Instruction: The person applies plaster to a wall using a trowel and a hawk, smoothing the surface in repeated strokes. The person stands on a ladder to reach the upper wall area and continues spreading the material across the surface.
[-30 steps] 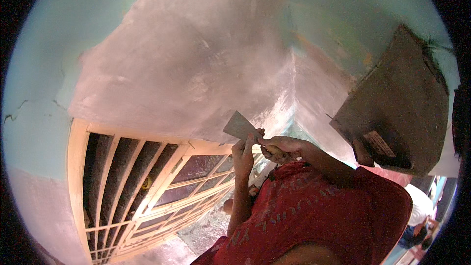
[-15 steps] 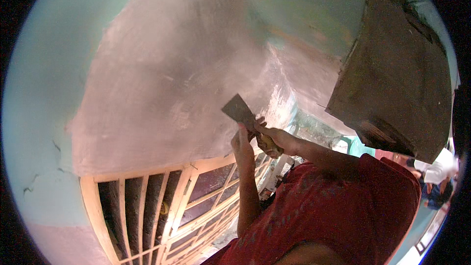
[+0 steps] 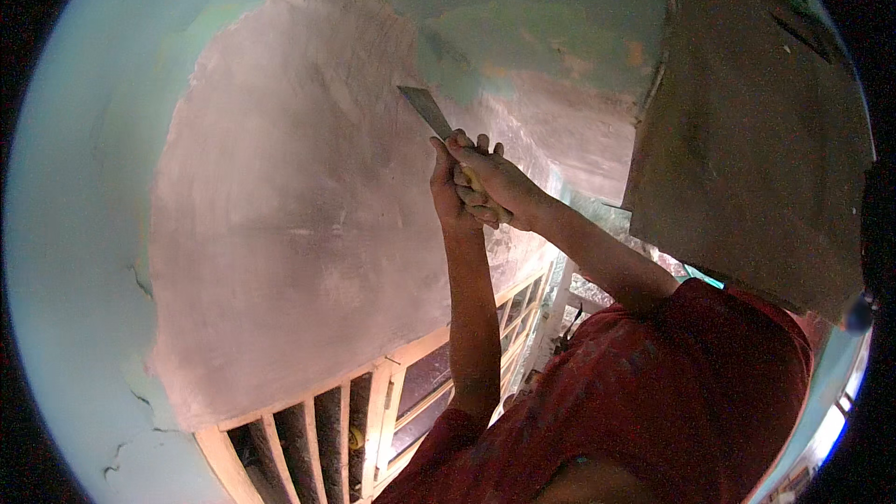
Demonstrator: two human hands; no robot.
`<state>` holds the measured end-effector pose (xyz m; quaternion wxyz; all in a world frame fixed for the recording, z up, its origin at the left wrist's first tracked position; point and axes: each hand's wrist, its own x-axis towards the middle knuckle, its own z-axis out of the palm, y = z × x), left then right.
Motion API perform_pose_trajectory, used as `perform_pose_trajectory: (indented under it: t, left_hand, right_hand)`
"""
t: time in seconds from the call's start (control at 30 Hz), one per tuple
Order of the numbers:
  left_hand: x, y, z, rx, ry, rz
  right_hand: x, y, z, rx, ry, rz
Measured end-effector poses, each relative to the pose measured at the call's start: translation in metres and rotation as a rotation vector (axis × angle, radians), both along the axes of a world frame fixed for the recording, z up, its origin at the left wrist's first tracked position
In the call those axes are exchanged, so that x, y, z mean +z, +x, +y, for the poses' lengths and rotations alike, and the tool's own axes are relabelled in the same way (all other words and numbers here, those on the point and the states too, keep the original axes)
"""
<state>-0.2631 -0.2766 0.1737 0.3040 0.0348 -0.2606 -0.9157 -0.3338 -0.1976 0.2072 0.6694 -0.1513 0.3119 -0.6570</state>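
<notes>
A putty knife with a wide flat metal blade [image 3: 426, 110] is held up in front of a pinkish plastered patch [image 3: 280, 187] on the wall. My left hand [image 3: 450, 191] is closed round its yellowish handle, thumb pointing up. From the other side my right hand [image 3: 507, 185] grips it too, higher up by the blade, its fingertips showing beyond. Most of the handle is hidden between my hands. The blade tilts up and to the left; whether its edge touches the plaster I cannot tell.
Pale blue-green painted wall [image 3: 93, 177] with cracks surrounds the patch. Below is a cream window frame [image 3: 383, 411] with bars. A large dark brown panel [image 3: 747, 140] hangs at the right, close to my right arm.
Both hands and the putty knife have moved up and slightly left. My left hand has gone from touching near the blade to wrapping round the handle. The view has shifted too.
</notes>
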Motion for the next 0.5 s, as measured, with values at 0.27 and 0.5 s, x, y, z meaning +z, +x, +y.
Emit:
perform_pose_trajectory:
  t: [0.27, 0.5]
  left_hand:
    - [-0.019, 0.003, -0.008, 0.115, 0.090, -0.032]
    - [-0.013, -0.005, -0.023, 0.251, 0.057, -0.150]
  right_hand:
    - [-0.002, -0.001, -0.008, -0.019, 0.111, 0.151]
    - [0.023, -0.006, -0.010, 0.024, 0.077, 0.093]
